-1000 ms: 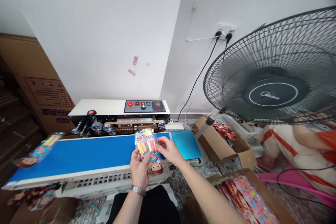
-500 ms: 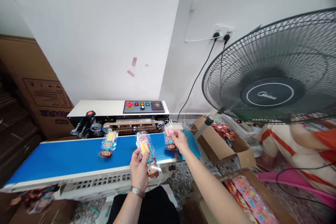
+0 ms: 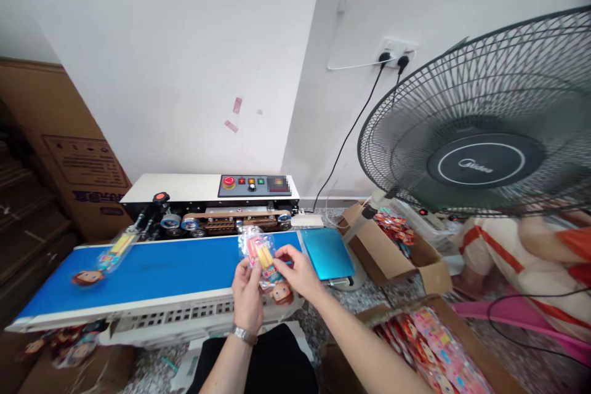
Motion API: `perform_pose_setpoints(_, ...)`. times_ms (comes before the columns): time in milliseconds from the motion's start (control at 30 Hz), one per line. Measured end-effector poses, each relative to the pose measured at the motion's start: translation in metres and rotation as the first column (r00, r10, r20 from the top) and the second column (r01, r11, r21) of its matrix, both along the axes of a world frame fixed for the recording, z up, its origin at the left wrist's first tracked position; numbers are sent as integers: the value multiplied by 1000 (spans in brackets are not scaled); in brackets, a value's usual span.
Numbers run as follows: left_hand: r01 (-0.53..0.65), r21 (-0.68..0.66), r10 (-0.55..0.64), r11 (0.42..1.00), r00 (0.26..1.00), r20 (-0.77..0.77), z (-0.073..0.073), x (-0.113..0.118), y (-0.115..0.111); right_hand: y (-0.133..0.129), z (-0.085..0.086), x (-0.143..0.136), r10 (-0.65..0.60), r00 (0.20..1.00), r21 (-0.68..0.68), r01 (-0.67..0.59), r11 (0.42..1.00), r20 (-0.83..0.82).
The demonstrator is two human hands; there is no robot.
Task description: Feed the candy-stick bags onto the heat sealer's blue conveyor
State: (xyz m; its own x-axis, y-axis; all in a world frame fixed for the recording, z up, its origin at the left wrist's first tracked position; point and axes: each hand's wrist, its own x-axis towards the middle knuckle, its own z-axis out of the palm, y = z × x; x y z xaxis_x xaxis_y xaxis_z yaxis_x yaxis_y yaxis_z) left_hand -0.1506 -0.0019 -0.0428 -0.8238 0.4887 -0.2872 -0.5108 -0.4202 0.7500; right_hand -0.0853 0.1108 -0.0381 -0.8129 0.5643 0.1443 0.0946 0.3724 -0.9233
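My left hand grips clear plastic packets over the front of the blue belt. Yellow and pink pieces show through the plastic, above a cartoon head at the lower end. The fingers of my right hand pinch the right edge of the upper packet. How many packets overlap here, and whether the pink one is held or lies on the belt behind, I cannot tell. Another such packet lies tilted on the belt's left part.
Behind the belt stands a sealing machine with rollers and a control panel. At right are a fan, an open carton and a box of packets. Another person's legs show beyond. More packets lie below left.
My right hand has moved left from the belt's right end to the packets at my left hand. The packet on the belt has travelled left and turned.
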Motion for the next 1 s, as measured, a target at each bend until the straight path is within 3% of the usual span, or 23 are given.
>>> perform_pose_setpoints(100,-12,27,11,1000,999,45,1,-1,0,18,-5,2,-180,981,-175,165,971,-76)
perform_pose_setpoints(200,-29,26,27,999,997,79,-1,-2,0,47,-10,5,-361,931,-301,329,895,-56)
perform_pose_setpoints(333,-19,24,17,1000,997,77,-3,-3,1,77,-22,8,-472,880,-233,470,851,51)
perform_pose_setpoints(467,-16,21,14,1000,996,83,-1,-2,1,85,-33,0,-488,866,-144,499,855,105)
perform_pose_setpoints(567,-5,18,4,1000,997,76,-1,-2,1,84,-32,-12,-465,873,-64,477,876,145)
perform_pose_setpoints(733,8,1,-8,1000,999,45,-1,-1,1,69,-14,-22,-419,896,70,413,908,148)
perform_pose_setpoints(800,23,7,-23,1000,1000,15,-3,-1,1,55,-8,-21,-304,948,60,299,952,92)
perform_pose_setpoints(900,33,8,-33,999,999,-20,-6,0,2,28,-2,-17,-23,1000,-54,24,998,8)
perform_pose_setpoints(1000,30,-3,-30,1000,998,-49,-6,1,3,5,0,-14,62,998,-84,-63,994,-9)
